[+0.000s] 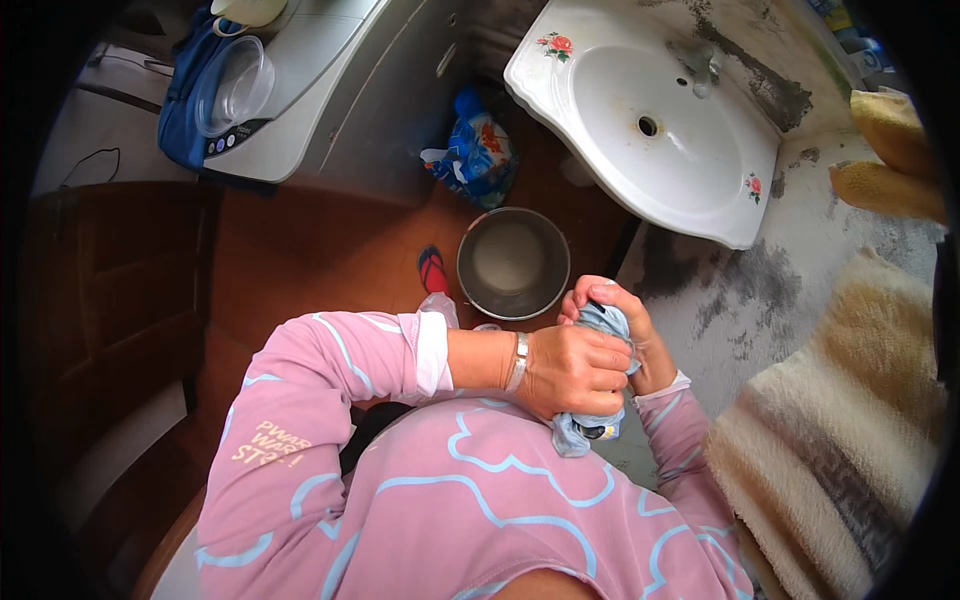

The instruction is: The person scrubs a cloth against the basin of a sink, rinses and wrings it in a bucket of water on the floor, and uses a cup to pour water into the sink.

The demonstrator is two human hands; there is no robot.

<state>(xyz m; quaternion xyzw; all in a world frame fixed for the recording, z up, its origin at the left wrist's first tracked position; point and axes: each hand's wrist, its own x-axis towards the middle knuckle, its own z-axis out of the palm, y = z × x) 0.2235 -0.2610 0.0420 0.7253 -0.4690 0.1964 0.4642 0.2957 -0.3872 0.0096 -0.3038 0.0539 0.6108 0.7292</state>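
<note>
My left hand (577, 371), with a silver bracelet at its wrist, is closed around a bunched light blue cloth (573, 444) with a printed patch. My right hand (637, 322) grips the upper part of the same cloth, its fingers curled over it. The two hands are close together, one above the other in the picture, in front of my pink top. Just beyond them a round metal bucket (513, 264) stands on the brown floor, and its bottom looks pale. The cloth is beside the bucket's near rim in this view; how high it is above the floor I cannot tell.
A white washbasin (675, 172) with a tap is at upper right. A blue printed bag (480, 154) lies beyond the bucket. At upper left, a clear plastic bowl (244, 82) sits on a white washing machine (300, 97). A towel (847, 405) hangs at right. My foot is left of the bucket.
</note>
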